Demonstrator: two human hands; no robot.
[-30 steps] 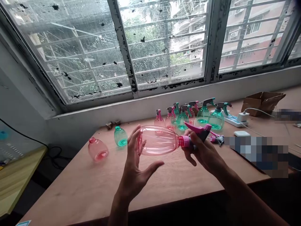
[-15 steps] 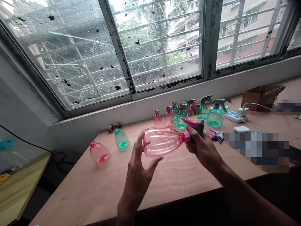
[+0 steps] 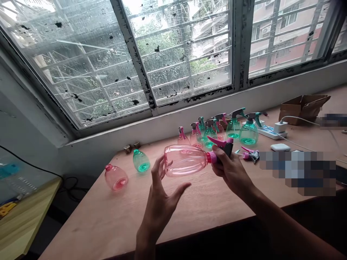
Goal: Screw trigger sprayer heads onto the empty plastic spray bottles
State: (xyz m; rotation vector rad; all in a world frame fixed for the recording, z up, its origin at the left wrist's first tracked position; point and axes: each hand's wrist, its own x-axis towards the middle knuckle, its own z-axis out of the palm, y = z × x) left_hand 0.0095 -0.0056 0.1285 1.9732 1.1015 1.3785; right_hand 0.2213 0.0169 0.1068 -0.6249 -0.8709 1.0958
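Standing at far left, a headless pink bottle [image 3: 116,178] and a headless green one [image 3: 141,161] are flanking the left hand [image 3: 162,202], whose fingers are curving by the base of a pink spray bottle [image 3: 185,161], thumb spread clear, contact unclear. Held above the table [image 3: 108,224], that bottle is pointing its long axis sideways, neck rightward, where the right hand [image 3: 233,169] is clasping the trigger head [image 3: 229,147].

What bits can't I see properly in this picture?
All in the head view:
Part of the held spray head: covered by the right hand.
Back green bottle: partly behind the front bottles.
Thing at right: blurred into squares.
Yellow thing: cut off by the left edge.
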